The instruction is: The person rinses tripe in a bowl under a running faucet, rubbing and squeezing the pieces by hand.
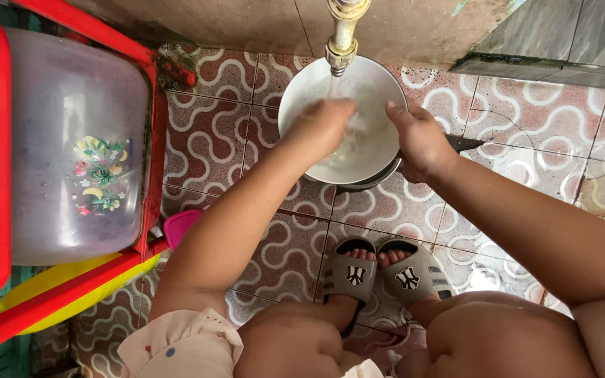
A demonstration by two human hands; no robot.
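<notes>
Plastic fills the far left: a red plastic rack with slanted bars frames a translucent grey plastic tub that bears a small flower print on its side. Under the rack's lower bar lies a yellow plastic basin, and just beside the bar's end a pink plastic piece pokes out over the floor. The floor is tiled in brown-red with white wavy loops and looks wet.

Toward the middle, the left hand reaches inside a round white bowl, blurred, its fingers curled together against the bowl's inner surface; whether they clamp anything I cannot tell. The bowl sits low over the floor, directly beneath a pale metal tap that comes down from the top edge and drops a thin stream of water into it. A grey metal rim shows under the bowl's near edge.

Right of that, the right hand grips the bowl's right rim, fingers closed on the edge, thumb side inward. Below the bowl, two feet in grey rubber slides rest side by side on the tiles, between the person's bare knees. At the upper right, a grey-green tiled wall ledge meets the floor.
</notes>
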